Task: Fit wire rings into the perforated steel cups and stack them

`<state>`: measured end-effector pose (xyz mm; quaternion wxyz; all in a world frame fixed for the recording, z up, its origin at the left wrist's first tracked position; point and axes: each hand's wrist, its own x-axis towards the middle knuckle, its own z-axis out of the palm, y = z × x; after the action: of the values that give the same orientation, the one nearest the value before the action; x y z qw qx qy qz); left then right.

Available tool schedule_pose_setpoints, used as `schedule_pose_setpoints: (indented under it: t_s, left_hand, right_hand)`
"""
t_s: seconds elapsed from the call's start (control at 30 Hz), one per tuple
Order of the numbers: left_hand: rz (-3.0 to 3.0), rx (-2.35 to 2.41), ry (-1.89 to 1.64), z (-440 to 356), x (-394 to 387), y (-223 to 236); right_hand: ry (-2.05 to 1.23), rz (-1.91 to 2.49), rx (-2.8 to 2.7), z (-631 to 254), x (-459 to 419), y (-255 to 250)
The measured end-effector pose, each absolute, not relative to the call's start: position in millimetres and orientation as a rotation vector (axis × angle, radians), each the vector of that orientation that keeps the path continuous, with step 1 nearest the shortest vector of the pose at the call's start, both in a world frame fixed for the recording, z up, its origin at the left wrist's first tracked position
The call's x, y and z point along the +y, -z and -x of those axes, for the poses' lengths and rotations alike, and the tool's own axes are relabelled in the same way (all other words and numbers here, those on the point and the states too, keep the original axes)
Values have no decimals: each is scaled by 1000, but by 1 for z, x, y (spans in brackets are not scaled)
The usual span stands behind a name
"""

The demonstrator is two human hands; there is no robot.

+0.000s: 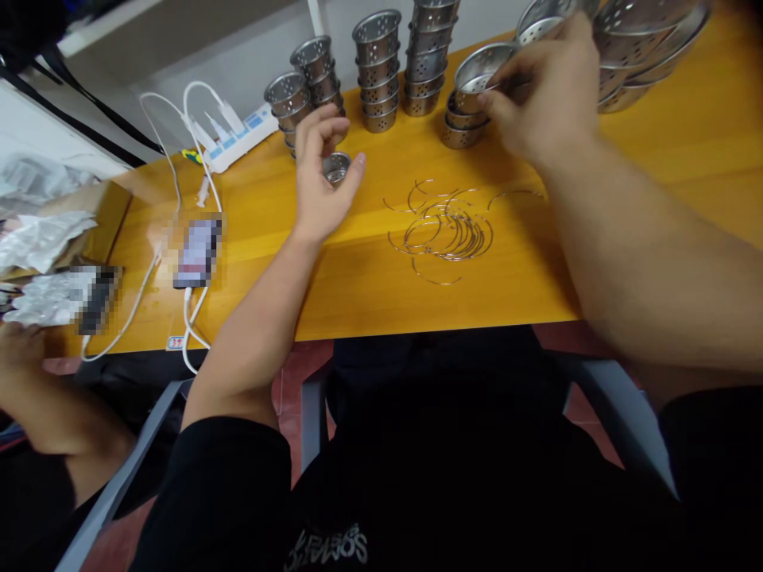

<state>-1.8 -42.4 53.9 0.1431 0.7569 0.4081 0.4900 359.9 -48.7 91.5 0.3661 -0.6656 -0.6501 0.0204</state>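
My right hand is closed at the rim of a perforated metal cup, the top one of a short stack. My left hand is open, with thumb and fingers apart around a small metal cup; whether it touches this cup I cannot tell. Between my hands lies a loose heap of thin curved metal wires. Taller stacks of perforated cups, such as this stack and this one, stand along the back of the table.
Larger perforated metal bowls are stacked at the back right. A white power strip with cables stands at the back left, near a phone. Another person's hand is at far left, beside plastic bags and a cardboard box.
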Motion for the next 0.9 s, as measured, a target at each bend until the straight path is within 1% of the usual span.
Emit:
schedule_pose_setpoints:
  t_s: [0.1,0.27,0.67,0.83,0.9]
  left_hand:
    - [-2137,1204,-1415,9,-39,-55]
    - [-2115,1246,-1458,21,-19,-41]
    - [-1922,1377,-1318,29,5,-24]
    - [-1880,1408,-1240,38,23,1]
    - [-1889,1402,-1185,41,27,8]
  right_hand:
    - [-43,1747,-1685,-357,-49,-87]
    - [-22,1733,-1735,-362,-41,-78]
    - [-39,1754,-1743,-356,-47,-82]
    - [109,1497,-1862,-355,-61,-97]
    - [20,1399,-2087,-354,-67,-105]
